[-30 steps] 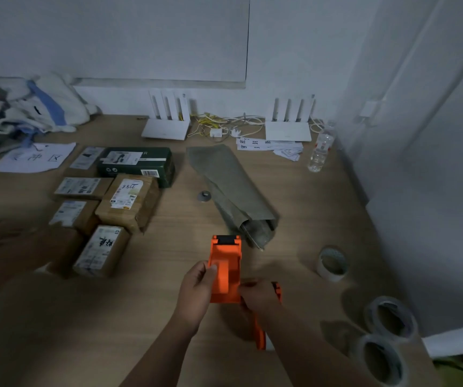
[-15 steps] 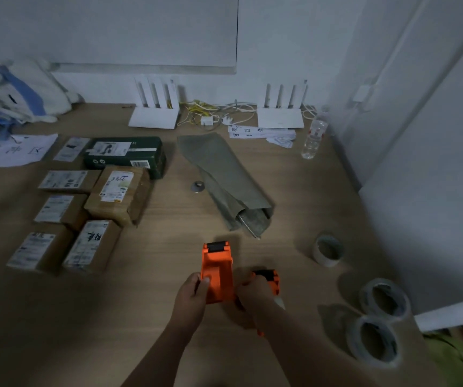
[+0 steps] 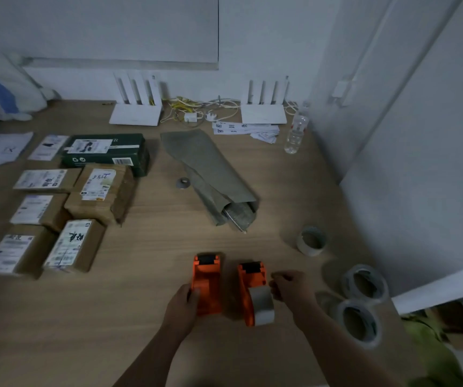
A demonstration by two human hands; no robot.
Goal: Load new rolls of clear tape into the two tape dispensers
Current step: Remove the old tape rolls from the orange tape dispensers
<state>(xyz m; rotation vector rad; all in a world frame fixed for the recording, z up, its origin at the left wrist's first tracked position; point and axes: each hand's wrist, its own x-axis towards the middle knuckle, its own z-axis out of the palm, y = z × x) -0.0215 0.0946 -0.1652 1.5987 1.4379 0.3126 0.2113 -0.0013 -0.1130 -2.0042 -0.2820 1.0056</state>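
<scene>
Two orange tape dispensers lie side by side on the wooden table near its front. My left hand (image 3: 183, 305) grips the rear of the left dispenser (image 3: 207, 283), whose bay looks bare. The right dispenser (image 3: 252, 289) carries a pale roll at its back end. My right hand (image 3: 290, 289) hovers just right of it with fingers curled and nothing visibly held. Two clear tape rolls (image 3: 364, 283) (image 3: 360, 322) lie flat at the right edge. A smaller roll (image 3: 311, 241) stands behind them.
Several labelled cardboard parcels (image 3: 71, 247) and a dark green box (image 3: 107, 153) fill the left side. A grey wrapped bundle (image 3: 213, 177) lies in the middle, a small metal disc (image 3: 183, 182) beside it. Routers, cables and a water bottle (image 3: 295, 134) line the back; a wall bounds the right.
The left dispenser has been lowered flat onto the table. My right hand has come off the right dispenser and moved right, uncovering it. The view has shifted slightly.
</scene>
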